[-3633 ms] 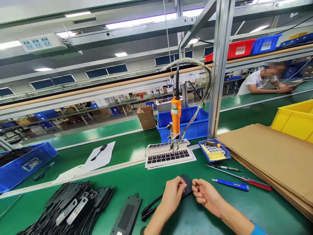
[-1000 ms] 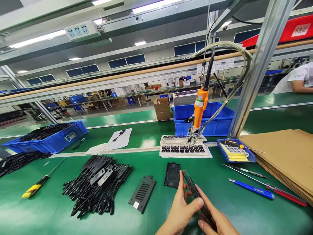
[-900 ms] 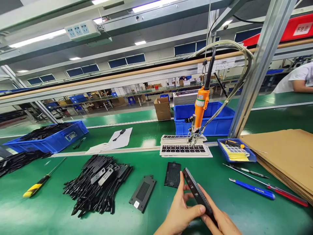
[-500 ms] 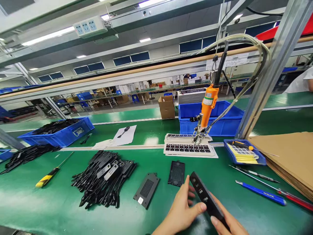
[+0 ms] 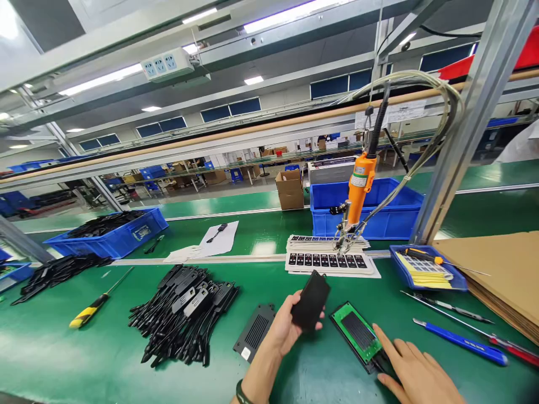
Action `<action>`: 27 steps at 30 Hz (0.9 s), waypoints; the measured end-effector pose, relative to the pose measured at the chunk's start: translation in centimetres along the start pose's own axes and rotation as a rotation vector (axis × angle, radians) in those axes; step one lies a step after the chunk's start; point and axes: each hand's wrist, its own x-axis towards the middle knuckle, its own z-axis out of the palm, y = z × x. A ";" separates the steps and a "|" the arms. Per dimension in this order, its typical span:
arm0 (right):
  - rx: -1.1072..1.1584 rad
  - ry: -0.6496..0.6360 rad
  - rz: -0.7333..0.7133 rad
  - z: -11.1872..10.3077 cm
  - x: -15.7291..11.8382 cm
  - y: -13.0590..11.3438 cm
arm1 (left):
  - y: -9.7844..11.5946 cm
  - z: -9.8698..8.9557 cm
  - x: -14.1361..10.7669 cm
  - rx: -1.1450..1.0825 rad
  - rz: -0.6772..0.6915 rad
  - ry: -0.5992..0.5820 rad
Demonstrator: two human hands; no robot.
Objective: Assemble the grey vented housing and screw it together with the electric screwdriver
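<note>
While lamps (image 5: 254,81) glow, green bench (image 5: 105,365) (glossy), metal post (image 5: 473,112)

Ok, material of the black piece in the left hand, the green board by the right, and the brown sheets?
Black piece: likely moulded plastic, matte; even black surface, small tab at the far end.
Green board: probably circuit-board laminate, green-coated; sheen hard to judge.
Brown sheets: paper or cardboard, matte; tan faces, thin layered edges.

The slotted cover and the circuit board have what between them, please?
In the head view, the left hand, holding a black cover, is between the slotted cover and circuit board.
</note>
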 end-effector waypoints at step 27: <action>0.203 0.152 -0.412 -1.0 5.0 -7.9 | -5.9 -9.3 -4.6 1.158 0.030 0.556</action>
